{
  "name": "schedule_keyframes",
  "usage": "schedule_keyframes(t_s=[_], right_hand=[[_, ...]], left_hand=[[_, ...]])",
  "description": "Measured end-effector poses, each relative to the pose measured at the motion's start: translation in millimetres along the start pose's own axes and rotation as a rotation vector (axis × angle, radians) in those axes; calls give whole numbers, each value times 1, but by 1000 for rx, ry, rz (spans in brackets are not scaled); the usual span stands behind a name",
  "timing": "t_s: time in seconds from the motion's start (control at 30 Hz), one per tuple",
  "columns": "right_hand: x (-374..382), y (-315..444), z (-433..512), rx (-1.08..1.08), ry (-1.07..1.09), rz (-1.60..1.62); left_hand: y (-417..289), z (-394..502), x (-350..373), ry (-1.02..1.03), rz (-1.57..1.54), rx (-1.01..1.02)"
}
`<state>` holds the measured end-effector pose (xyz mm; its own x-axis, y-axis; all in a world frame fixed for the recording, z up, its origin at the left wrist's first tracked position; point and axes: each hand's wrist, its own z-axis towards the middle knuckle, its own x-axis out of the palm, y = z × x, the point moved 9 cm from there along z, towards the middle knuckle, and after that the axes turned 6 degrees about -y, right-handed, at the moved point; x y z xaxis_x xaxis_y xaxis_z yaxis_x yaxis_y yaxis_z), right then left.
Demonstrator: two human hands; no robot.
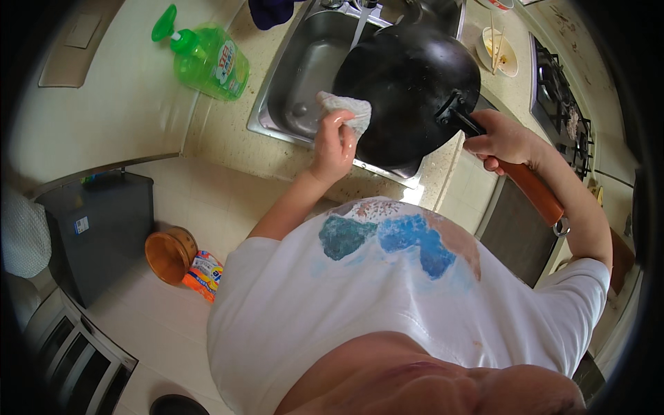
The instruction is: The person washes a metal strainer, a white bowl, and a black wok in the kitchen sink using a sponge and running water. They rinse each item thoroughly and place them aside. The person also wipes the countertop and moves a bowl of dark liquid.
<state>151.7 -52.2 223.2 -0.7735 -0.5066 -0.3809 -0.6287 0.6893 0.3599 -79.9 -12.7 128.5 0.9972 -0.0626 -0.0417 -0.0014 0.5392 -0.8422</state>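
Note:
A black wok [399, 98] is held tilted over the right part of a stainless steel sink basin [306, 67], its dark underside or face turned toward me. My right hand [500, 136] grips the wok's handle, whose brown wooden part [534, 192] runs back along my forearm. In my left hand [337, 142] is a white, wet-looking cloth [350, 110], bunched at the wok's left edge. Whether the cloth touches the wok is hard to tell. Water [361, 26] streams from the faucet [368, 4] into the basin behind the wok.
On the counter left of the sink stands a green pump bottle of dish soap [211, 62]. A bowl with chopsticks [497, 52] sits right of the sink, near a gas stove [560, 104]. A brown pot [170, 254] and an orange packet [205, 275] are on the floor.

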Motion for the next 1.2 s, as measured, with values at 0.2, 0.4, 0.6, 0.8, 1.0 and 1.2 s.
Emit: schedule_keyframes(t_s=[0.2,0.4,0.6,0.8,1.0,1.2], right_hand=[[5,16,7,-150,-25,-291],[36,-12,46,-463,-13,-481],[42,-20,54,-457,-222,-769],[46,-30,54,-498,-256,-673],[41,-29,58,-531,-177,-549],[28,-32,62,-484,-98,-339]], left_hand=[[-7,7,-25,13,51,73],[-54,30,60,371,63,73],[-52,47,91,414,436,228],[6,125,77,346,493,195],[119,151,32,255,-96,-282],[247,51,26,-89,-659,-1152]])
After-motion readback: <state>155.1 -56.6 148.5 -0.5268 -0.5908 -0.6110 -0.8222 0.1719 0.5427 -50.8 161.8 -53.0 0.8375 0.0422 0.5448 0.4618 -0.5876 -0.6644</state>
